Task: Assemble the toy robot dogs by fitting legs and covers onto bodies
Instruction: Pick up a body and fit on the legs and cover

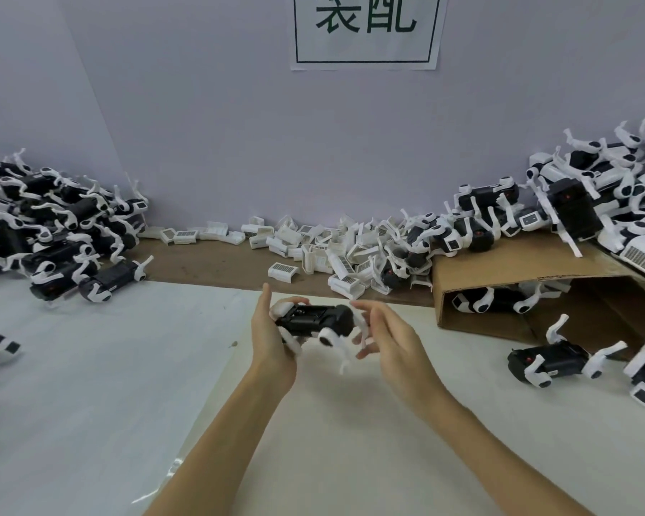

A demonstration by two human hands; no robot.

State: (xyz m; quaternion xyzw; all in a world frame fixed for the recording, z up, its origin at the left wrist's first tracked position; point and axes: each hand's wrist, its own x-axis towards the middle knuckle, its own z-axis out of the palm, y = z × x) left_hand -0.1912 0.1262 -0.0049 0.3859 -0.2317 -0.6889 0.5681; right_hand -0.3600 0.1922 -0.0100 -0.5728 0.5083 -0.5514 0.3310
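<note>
The toy robot dog (313,322), black-bodied with white legs, is held above the table (90,366) near its middle. I see my left hand (272,340) with a narrow grip curled around the dog's left end. My right hand (384,337) sits just beside its right end, fingers loosely spread, grip wide, holding nothing. Loose white covers (313,247) lie heaped along the back wall, with piles of dogs (53,236) on both sides.
</note>
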